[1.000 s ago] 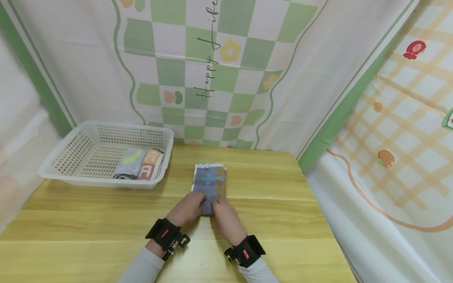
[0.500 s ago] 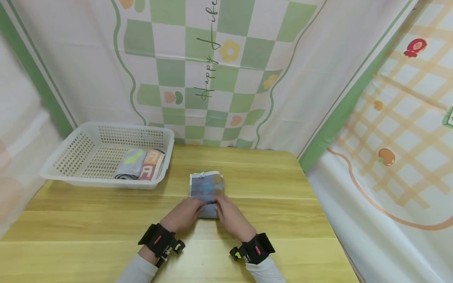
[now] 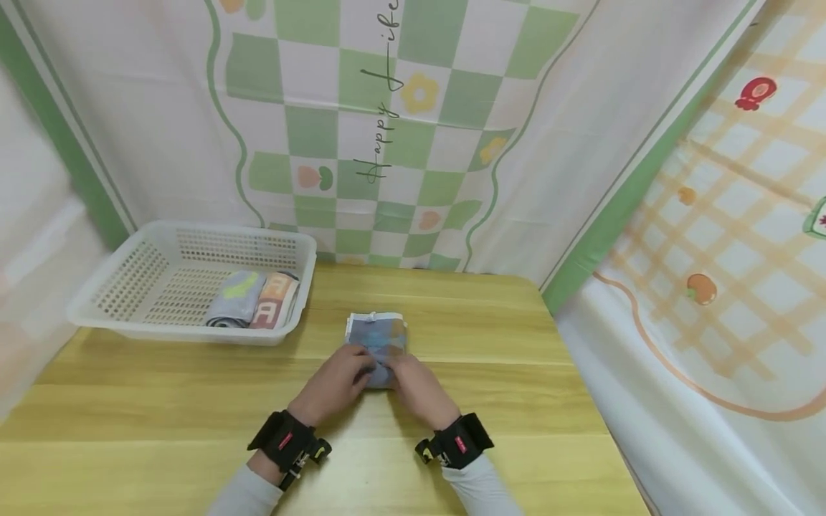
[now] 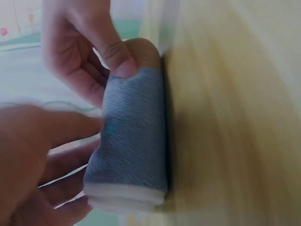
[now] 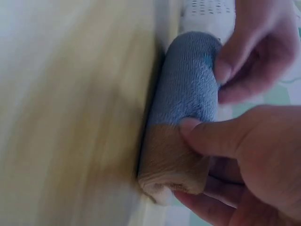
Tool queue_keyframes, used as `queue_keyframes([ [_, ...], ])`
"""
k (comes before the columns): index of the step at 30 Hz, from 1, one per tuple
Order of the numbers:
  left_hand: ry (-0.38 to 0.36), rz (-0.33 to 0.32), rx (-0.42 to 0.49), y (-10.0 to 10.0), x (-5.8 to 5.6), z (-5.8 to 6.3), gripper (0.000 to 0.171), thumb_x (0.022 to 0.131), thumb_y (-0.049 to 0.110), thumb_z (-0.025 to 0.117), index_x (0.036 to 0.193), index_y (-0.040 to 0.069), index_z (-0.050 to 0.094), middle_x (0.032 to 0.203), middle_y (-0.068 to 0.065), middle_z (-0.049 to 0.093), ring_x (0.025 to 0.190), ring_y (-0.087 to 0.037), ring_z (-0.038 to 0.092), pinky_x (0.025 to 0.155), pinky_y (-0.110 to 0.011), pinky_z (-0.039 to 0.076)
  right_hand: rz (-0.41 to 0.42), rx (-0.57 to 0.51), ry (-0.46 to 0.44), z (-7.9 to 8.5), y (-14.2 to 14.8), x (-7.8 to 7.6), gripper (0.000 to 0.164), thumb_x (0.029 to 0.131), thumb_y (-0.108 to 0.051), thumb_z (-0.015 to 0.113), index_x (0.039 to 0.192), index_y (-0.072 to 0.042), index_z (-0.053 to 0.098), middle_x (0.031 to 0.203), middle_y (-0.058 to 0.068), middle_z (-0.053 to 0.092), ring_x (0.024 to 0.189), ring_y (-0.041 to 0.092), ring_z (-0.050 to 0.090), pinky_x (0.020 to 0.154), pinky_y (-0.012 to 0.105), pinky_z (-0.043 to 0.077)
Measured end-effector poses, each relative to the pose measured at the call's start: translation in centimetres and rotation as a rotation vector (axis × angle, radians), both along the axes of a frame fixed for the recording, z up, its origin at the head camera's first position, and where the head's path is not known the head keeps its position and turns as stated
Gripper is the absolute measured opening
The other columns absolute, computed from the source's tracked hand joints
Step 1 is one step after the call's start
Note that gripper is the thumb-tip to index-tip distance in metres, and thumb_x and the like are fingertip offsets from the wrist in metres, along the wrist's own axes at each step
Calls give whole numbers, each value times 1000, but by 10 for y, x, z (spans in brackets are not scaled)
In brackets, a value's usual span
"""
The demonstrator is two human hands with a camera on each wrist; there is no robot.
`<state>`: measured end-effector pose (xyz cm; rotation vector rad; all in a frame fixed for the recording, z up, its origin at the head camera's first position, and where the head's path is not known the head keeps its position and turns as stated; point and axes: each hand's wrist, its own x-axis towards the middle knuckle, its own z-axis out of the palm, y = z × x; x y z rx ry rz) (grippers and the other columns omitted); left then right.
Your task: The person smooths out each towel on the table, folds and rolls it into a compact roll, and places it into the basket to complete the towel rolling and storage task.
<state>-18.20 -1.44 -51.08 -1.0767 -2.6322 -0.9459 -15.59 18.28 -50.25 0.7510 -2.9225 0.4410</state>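
A small towel [image 3: 377, 333], grey-blue with a brown part and a white edge, lies on the wooden table, its near end formed into a thick roll [image 4: 134, 127]. On the roll's left side, my left hand [image 3: 332, 383] holds it with the thumb on the near face and fingers behind. My right hand [image 3: 421, 390] pinches the brown end [image 5: 171, 153], thumb in front and fingers curled behind it. Both hands are close together, and they partly cover the towel in the head view.
A white perforated plastic basket [image 3: 97, 315] stands at the back left of the table [image 3: 484, 358]. Inside lie a grey rolled towel [image 3: 236, 295] with a yellow-green patch and an orange-brown lettered one [image 3: 275, 299]. A patterned curtain [image 3: 413, 143] hangs behind.
The towel's far edge has come nearer to me, and its flat part looks shorter. Both hands have spread slightly apart, then shifted a little on the roll while staying on the towel.
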Motion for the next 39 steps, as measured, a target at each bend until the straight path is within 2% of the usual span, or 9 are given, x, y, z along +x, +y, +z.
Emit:
queue_keyframes([
  [3, 36, -36, -13, -3, 5, -1, 21, 88, 7, 78, 108, 4, 74, 111, -8, 68, 105, -23, 63, 92, -39, 55, 22, -62, -137, 2, 6, -5, 34, 100, -1, 58, 134, -2, 63, 130, 12, 66, 118, 28, 64, 99, 41, 54],
  [9, -73, -41, -30, -7, 9, 0, 23, 97, 4, 65, 120, -2, 67, 113, -13, 70, 105, -28, 68, 92, -44, 56, 55, -176, -302, 3, 12, -4, 27, 106, -11, 53, 128, -2, 65, 114, 7, 69, 94, 13, 62, 87, 31, 54],
  [11, -124, -43, -26, -7, 7, -1, 23, 100, 5, 61, 121, -3, 66, 112, -13, 71, 104, -29, 69, 90, -44, 57, 35, -186, -250, 6, 11, 0, 25, 104, -14, 57, 124, -4, 68, 108, 5, 70, 88, 11, 59, 83, 30, 53],
  [16, -229, -46, -18, -6, -5, -4, 21, 104, 6, 54, 119, -4, 65, 98, -11, 70, 88, -22, 67, 77, -39, 56, -19, -77, 11, 13, 4, 11, 30, 93, -17, 75, 119, -3, 73, 116, 8, 71, 104, 22, 65, 90, 36, 56],
  [19, -258, -49, -8, -5, -15, -5, 22, 105, 7, 51, 118, -5, 65, 90, -7, 67, 81, -18, 62, 73, -36, 53, -16, -11, 56, 11, 0, 10, 41, 86, -15, 82, 122, 1, 71, 121, 13, 69, 111, 28, 65, 93, 37, 56],
  [24, -153, -60, -24, -9, -15, -4, 29, 105, 9, 53, 128, -5, 63, 114, -15, 68, 107, -30, 64, 93, -45, 54, -9, 25, 22, 2, -1, 0, 35, 91, -15, 76, 122, -1, 69, 116, 11, 70, 107, 25, 65, 91, 36, 56],
  [28, -27, -82, -65, -15, -5, -5, 36, 101, 12, 59, 133, -3, 63, 133, -22, 60, 126, -39, 54, 107, -52, 45, 17, -10, -82, -1, 0, -7, 15, 99, -20, 67, 104, -7, 70, 94, 2, 65, 86, 15, 62, 76, 31, 55],
  [34, -19, -64, -153, -17, 11, -13, 35, 107, 16, 50, 133, -3, 63, 129, -17, 65, 122, -34, 59, 106, -49, 47, 61, -151, -328, -2, -3, -7, 35, 109, -23, 48, 75, -14, 55, 68, -7, 43, 60, 4, 43, 58, 21, 39],
  [39, -23, -56, -151, -7, 3, -13, 25, 107, 11, 48, 119, 3, 69, 110, -11, 72, 102, -27, 66, 90, -43, 54, 11, -12, -47, 9, -15, 6, 16, 102, -16, 61, 97, -7, 73, 86, 1, 63, 80, 14, 56, 72, 28, 50],
])
